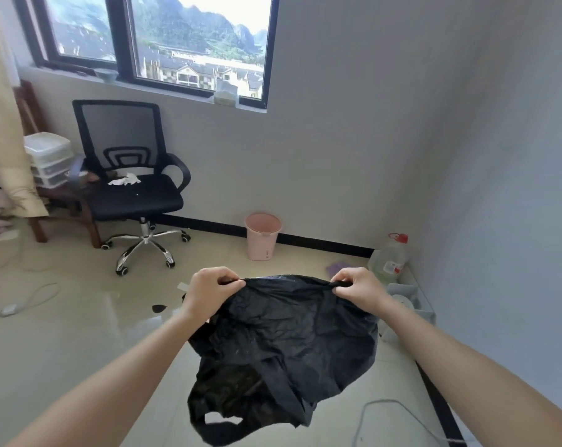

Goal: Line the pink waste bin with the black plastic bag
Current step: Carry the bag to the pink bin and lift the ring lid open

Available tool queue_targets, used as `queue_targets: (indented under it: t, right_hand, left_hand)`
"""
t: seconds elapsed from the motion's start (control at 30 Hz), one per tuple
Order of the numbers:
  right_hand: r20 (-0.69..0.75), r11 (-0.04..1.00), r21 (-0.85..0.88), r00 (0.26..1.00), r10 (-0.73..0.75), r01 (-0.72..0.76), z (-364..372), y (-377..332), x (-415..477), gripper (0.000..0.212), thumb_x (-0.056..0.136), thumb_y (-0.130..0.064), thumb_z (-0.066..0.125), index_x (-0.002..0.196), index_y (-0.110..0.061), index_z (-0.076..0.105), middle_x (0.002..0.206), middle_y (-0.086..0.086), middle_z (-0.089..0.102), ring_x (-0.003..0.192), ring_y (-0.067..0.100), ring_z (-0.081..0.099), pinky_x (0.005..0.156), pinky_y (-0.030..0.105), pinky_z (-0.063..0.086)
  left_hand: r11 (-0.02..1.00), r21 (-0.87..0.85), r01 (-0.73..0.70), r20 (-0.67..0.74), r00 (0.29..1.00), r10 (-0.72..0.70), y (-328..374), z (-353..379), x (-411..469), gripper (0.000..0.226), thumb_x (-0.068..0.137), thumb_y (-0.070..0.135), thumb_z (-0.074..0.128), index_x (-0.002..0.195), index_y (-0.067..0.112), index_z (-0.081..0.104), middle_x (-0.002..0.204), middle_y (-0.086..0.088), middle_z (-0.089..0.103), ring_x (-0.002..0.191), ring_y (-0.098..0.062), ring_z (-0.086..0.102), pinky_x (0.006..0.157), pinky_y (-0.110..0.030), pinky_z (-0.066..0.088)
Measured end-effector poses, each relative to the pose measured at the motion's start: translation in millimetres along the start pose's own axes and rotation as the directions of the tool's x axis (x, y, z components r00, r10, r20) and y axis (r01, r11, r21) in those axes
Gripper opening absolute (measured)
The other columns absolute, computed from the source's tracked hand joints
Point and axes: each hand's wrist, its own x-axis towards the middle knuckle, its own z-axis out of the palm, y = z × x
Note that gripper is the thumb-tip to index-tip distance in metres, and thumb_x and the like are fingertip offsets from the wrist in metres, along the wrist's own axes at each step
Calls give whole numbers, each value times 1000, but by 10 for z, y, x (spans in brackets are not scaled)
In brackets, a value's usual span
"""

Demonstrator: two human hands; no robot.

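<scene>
The black plastic bag [279,343] hangs in the air in front of me, crumpled, with a handle loop dangling at its lower left. My left hand [208,291] pinches the bag's upper edge at the left. The same edge is gripped at the right by my right hand [358,290], and it is stretched between the two. The pink waste bin [262,235] stands upright and unlined on the floor against the far wall, well beyond my hands.
A black office chair [134,185] stands left of the bin under the window. A large plastic jug [390,258] sits in the right corner beside a pale box. Cables lie on the floor at left [25,301] and lower right [386,411].
</scene>
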Motion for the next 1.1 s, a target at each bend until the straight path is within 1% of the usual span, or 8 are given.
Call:
queue_targets:
  t: [0.13,0.27,0.37,0.47,0.6,0.7,0.83,1.1]
  right_hand:
    - [35,999,-34,999,38,-37,86,65,495,13,82,-15,61,92,-14,70,90,2,67,85,14,55,85,36,45]
    - [33,1000,19,999,22,-22,86,78,1175,13,80,-12,61,89,-13,70,93,6,70,92,21,61,88,40,46]
    - [22,997,80,1000,-11,9,30,110,1775,12,78,-10,62,84,-15,71,85,2,68,89,21,63,85,38,48]
    - [32,989,141,998,-48,43,-68,154,2406,12,77,-8,64,80,-17,71,82,0,68,83,18,62,80,33,49]
    - [53,976,210,997,-63,51,-141,216,3202,26,76,-5,65,67,-29,66,73,-7,67,76,14,61,74,27,47]
    - [83,978,200,994,-70,52,-42,279,3729,25,77,-6,65,67,-29,65,78,-2,68,81,16,62,80,32,49]
    - [157,987,161,987,-43,17,179,351,4363,18,77,-11,64,72,-28,65,80,-6,66,88,16,61,86,34,47]
    - [157,997,45,986,53,-61,391,413,5796,13,77,-14,61,80,-24,69,89,-6,68,97,18,61,95,40,46]
  left_hand:
    - [1000,1,18,27,999,-18,-213,117,473,6,73,14,74,68,16,70,62,13,64,62,-2,58,56,-8,39]
    - [999,-4,39,3,999,-39,-342,196,1104,7,74,14,73,68,16,70,63,9,65,64,-6,59,61,-15,42]
    - [999,8,34,-20,999,-33,-390,245,1689,8,74,13,73,67,17,70,64,8,66,66,-10,62,64,-19,46]
    - [999,26,37,-46,998,-35,-419,299,2271,13,73,12,73,63,19,69,64,10,65,66,-10,61,63,-17,44]
    - [998,30,61,-76,995,-58,-544,408,2888,17,73,13,73,62,24,67,64,11,66,65,-6,61,61,-15,41]
    - [993,21,118,-71,991,-116,-727,514,3245,12,73,13,73,64,21,69,64,11,66,65,-5,60,61,-15,41]
    - [982,4,191,-64,980,-190,-1057,644,3775,11,73,13,73,65,18,69,63,10,65,63,-4,59,60,-15,41]
    - [966,-25,257,28,966,-256,-1699,914,5271,19,73,14,73,60,25,66,63,11,65,64,-5,59,60,-16,42]
